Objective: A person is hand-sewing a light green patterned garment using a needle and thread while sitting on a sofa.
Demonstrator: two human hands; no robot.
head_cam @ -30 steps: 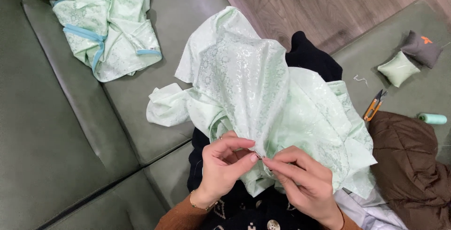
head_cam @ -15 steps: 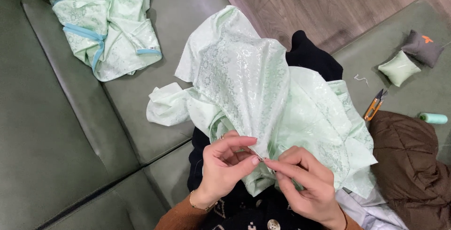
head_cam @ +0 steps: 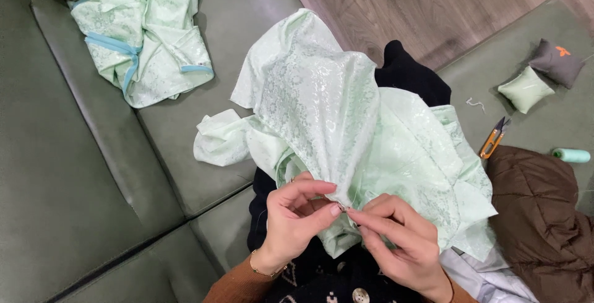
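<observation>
Both hands meet low in the middle of the view, right at the bottom edge of the pale green patterned fabric (head_cam: 346,123). The left hand (head_cam: 296,216) has its fingers pinched nearly closed on a small fold of that edge, thumb against fingertip; the right hand (head_cam: 402,241) comes in from the other side, thumb and forefinger pressed together at the same spot, whether on the cloth or on something tiny I cannot tell. The fabric lies draped over the person's lap, long axis running from the hands up and away toward the wooden floor (head_cam: 445,6), its peak pointing away from the person. On the grey-green sofa (head_cam: 74,173), up left, sits a second bundle of green cloth with blue trim (head_cam: 142,43), well apart. Off to the right: yellow-handled thread snips (head_cam: 493,139), a small pale green cushion (head_cam: 526,89) touching a grey cushion (head_cam: 557,61), a mint thread spool (head_cam: 570,155), and a brown quilted garment (head_cam: 544,216).
</observation>
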